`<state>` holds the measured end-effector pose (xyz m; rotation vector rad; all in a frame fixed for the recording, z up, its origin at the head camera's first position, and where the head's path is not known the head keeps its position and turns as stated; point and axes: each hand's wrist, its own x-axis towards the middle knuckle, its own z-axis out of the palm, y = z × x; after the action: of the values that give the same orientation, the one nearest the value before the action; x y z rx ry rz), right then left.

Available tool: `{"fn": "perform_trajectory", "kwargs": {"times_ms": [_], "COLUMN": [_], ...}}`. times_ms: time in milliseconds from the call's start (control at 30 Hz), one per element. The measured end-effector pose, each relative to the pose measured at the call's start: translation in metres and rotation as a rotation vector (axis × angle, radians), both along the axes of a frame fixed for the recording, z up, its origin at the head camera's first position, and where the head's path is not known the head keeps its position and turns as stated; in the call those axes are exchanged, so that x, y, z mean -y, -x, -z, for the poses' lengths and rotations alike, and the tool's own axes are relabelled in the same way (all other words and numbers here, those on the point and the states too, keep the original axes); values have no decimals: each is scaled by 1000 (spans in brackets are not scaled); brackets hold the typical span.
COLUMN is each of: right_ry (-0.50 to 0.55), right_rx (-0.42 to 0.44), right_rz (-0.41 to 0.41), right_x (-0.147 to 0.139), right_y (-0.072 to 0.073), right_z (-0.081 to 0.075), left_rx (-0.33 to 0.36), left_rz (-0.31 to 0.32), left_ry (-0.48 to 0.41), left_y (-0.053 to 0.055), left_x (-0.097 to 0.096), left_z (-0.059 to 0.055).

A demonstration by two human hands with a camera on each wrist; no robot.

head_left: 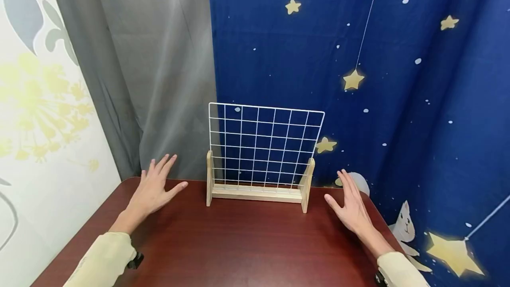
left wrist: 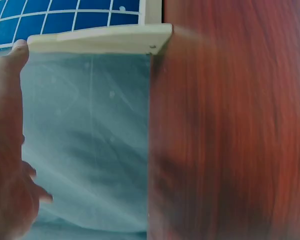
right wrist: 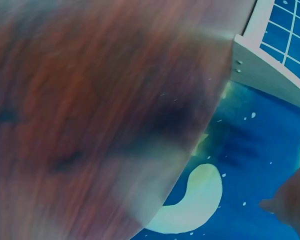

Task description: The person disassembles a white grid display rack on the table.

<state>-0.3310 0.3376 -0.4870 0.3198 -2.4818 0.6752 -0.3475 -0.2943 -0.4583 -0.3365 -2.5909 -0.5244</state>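
Navy star-print curtain (head_left: 398,79) fills most of the background on your right and behind the work. Dark reddish wood-grain table (head_left: 239,242) sits in front of you, with rounded back corners. Plain grey curtain (head_left: 171,56) hangs behind the back left part; white panel with yellow flower print (head_left: 59,123) runs along your far left. White wire grid rack (head_left: 255,147) stands upright near the table's back edge, roughly centred, between your two hands and touching neither. Its pale wooden base bar (head_left: 256,193) joins two wooden side supports, left one (head_left: 209,178) and right one (head_left: 307,185). Cream sleeves (head_left: 104,260) cover both your forearms. Your left hand (head_left: 153,191) is wide, fingers straight and slightly fanned, thumb out toward the rack, palm bare. Your right hand (head_left: 350,207) is wide too, fingers straight and close together, thumb well apart and pointing at the rack; the right wrist view catches only a blurry bit of it at the edge. Black wrist device (head_left: 136,261) pokes out at your left cuff. Smallest: two screw spots (right wrist: 239,62) on the right support.
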Motion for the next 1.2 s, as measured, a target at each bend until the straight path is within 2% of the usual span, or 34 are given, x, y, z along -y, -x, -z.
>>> {"fn": "perform_trajectory", "kwargs": {"times_ms": [200,333,467,567,667,733,833,967,1067,1200], "right_ry": [76,127,250,375,490,565,661,761,806,831], "right_rx": [-53,-119,-168,-164,-149,-145,-145,-144,-137,-134], "right_rz": [-64,-98,-172,-242,-287,-305,-328,-380,-393,-374], "right_x": [13,22,32,42,51,58,68,79,85,88], "right_y": [5,9,18,26,36,43,53,65,71,74], "right_z": [-10,-20,-27,-32,-36,-38,-42,-44,-42,-36], "left_rx": [-111,-153,-123,-67,-41,-31,-29,-40,-53,-36], "left_rz": [94,136,171,221,271,291,280,256,273,305], "left_ry": [-124,-273,-497,-710,-849,-885,-882,-942,-1013,-1068], "left_y": [6,11,16,21,28,34,43,55,63,68], "left_x": [-19,-35,-52,-63,-72,-76,-81,-84,-88,-95], "left_z": [-2,-10,-20,-24,-27,-27,-26,-22,-18,-11]}}
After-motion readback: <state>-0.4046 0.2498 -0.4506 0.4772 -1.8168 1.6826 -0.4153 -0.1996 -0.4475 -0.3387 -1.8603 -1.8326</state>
